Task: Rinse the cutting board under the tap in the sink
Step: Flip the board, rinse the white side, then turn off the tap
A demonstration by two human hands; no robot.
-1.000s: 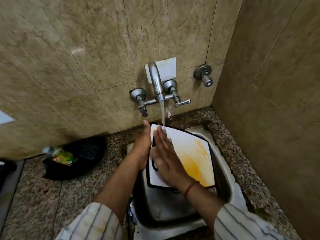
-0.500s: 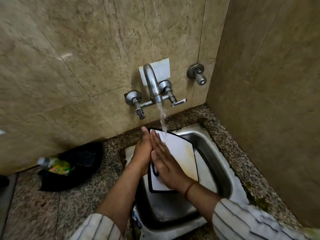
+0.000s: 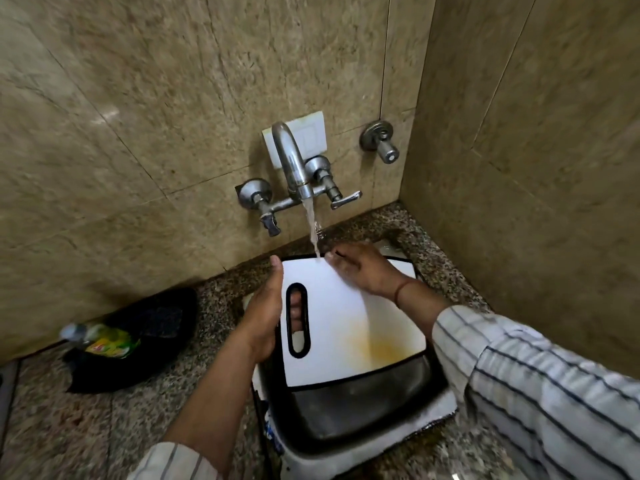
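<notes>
1. Cutting board was held over the sink, with its far edge under the tap.
2. The water stream landed on that far edge.
3. Left hand clamped the board's left edge, its fingers showing through the handle slot.
4. Right hand lay on the far part with loose fingers, gripping nothing.
5. Rinse looked partway done: a yellow stain showed near right and probably needed more water and rubbing.

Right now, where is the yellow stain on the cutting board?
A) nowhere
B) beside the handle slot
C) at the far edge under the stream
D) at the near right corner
D: the yellow stain tints the cutting board's near right corner, while the water strikes its far edge.
</notes>
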